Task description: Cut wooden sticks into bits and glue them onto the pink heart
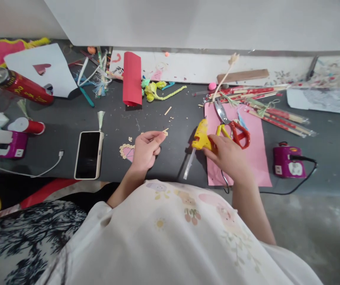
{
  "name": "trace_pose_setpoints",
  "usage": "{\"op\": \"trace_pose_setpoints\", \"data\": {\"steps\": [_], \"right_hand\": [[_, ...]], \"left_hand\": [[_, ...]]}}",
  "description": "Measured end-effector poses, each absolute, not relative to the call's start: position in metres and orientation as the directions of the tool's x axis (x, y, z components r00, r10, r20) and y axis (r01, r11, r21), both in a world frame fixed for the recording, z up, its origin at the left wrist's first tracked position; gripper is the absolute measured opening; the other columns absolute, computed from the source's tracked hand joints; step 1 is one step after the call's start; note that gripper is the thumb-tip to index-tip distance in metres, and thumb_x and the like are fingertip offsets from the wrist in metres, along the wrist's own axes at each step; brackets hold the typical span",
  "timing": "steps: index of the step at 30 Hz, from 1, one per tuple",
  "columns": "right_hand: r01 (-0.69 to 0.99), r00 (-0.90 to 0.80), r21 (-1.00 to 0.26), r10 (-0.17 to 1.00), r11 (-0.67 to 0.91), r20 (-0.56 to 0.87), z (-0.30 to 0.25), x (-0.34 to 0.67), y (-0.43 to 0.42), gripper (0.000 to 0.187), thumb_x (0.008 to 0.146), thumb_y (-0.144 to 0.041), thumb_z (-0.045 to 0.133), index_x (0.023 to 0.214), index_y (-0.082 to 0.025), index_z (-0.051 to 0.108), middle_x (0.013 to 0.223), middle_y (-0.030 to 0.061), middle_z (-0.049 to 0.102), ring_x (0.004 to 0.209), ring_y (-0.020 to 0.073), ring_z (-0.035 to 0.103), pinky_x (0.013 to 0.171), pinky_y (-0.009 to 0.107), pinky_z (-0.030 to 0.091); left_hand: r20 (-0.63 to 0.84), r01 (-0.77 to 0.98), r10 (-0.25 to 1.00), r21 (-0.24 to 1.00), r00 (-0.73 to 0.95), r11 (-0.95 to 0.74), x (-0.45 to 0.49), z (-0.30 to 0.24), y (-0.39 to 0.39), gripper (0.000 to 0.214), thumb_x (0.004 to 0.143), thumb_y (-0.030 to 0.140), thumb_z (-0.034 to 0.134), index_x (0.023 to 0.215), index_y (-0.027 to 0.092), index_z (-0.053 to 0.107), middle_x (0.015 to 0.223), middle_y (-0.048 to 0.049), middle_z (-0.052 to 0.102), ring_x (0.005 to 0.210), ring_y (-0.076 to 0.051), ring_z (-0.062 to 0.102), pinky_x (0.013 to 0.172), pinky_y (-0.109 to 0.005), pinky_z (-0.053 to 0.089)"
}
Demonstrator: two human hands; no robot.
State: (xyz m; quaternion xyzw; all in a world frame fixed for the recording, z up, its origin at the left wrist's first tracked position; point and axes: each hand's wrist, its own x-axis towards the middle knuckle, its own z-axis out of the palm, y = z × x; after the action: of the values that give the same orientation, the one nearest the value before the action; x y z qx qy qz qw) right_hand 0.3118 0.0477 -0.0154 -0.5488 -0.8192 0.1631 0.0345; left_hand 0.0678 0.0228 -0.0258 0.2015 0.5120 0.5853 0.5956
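Between its thumb and fingers, my left hand (145, 151) pinches a short, thin wooden stick (165, 130), with a small pale piece by the fingertips. Partly hidden behind this hand lies a pink paper heart (127, 152) edged with little beige pieces. My right hand (227, 156) is closed around the handle of a yellow hot glue gun (200, 136), and a clear glue stick (189, 164) pokes out of its back. Just beyond that hand, scissors (241, 134) with red and yellow handles rest on pink paper (257, 158).
A phone (88, 155), a red can (29, 89) and a thread spool (35, 126) are on the left. Folded red paper (132, 79) lies at the back. Wrapped sticks (282, 122) and a purple power adapter (289, 162) with a black cord are on the right.
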Motion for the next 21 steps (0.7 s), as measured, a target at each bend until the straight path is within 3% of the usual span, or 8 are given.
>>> {"op": "trace_pose_setpoints", "data": {"steps": [4,7,10,13,21], "right_hand": [[0.608,-0.399,-0.773,0.912,0.181,-0.100,-0.013,0.320,0.044,0.033,0.089,-0.041,0.049,0.113,-0.020,0.056,0.088,0.0051,0.062,0.075,0.0183,0.057,0.065,0.030,0.045],[0.360,-0.343,-0.932,0.934,0.035,-0.098,-0.019,0.317,0.035,0.031,0.086,-0.047,0.054,0.101,-0.021,0.061,0.076,0.0017,0.057,0.065,0.0157,0.052,0.059,0.030,0.044],[0.217,-0.250,-0.971,0.956,-0.101,-0.155,-0.025,0.308,0.025,0.033,0.081,-0.045,0.063,0.105,-0.022,0.063,0.079,0.0019,0.060,0.065,0.0153,0.053,0.059,0.031,0.045],[0.075,-0.265,-0.983,0.947,-0.170,-0.184,-0.024,0.298,0.018,0.037,0.080,-0.047,0.063,0.107,-0.022,0.064,0.075,0.0019,0.061,0.058,0.0140,0.052,0.053,0.031,0.045],[0.033,-0.338,-0.959,0.900,-0.280,-0.275,-0.016,0.287,0.014,0.038,0.081,-0.054,0.061,0.096,-0.020,0.067,0.070,0.0022,0.062,0.057,0.0126,0.057,0.051,0.027,0.052]], "left_hand": [[-0.414,-0.548,0.899,0.789,-0.143,0.277,0.068,-0.021,0.024,0.026,0.057,0.034,0.084,0.068,0.016,0.069,0.044,0.0102,0.034,0.038,0.001,0.017,0.035,-0.016,0.012],[-0.438,-0.579,0.895,0.751,-0.079,0.316,0.069,-0.018,0.026,0.027,0.059,0.035,0.083,0.068,0.016,0.067,0.045,0.0118,0.023,0.039,0.001,0.014,0.036,-0.015,0.011],[-0.450,-0.599,0.892,0.727,-0.046,0.336,0.070,-0.017,0.027,0.027,0.061,0.035,0.083,0.071,0.016,0.066,0.047,0.0119,0.020,0.040,0.000,0.013,0.036,-0.015,0.011],[-0.458,-0.608,0.888,0.714,-0.031,0.347,0.071,-0.017,0.028,0.029,0.062,0.036,0.082,0.073,0.016,0.066,0.048,0.0118,0.020,0.040,0.000,0.012,0.036,-0.014,0.011],[-0.439,-0.614,0.898,0.710,-0.002,0.346,0.074,-0.016,0.029,0.027,0.064,0.036,0.081,0.070,0.016,0.063,0.049,0.0115,0.017,0.041,-0.001,0.011,0.036,-0.016,0.011]]}}
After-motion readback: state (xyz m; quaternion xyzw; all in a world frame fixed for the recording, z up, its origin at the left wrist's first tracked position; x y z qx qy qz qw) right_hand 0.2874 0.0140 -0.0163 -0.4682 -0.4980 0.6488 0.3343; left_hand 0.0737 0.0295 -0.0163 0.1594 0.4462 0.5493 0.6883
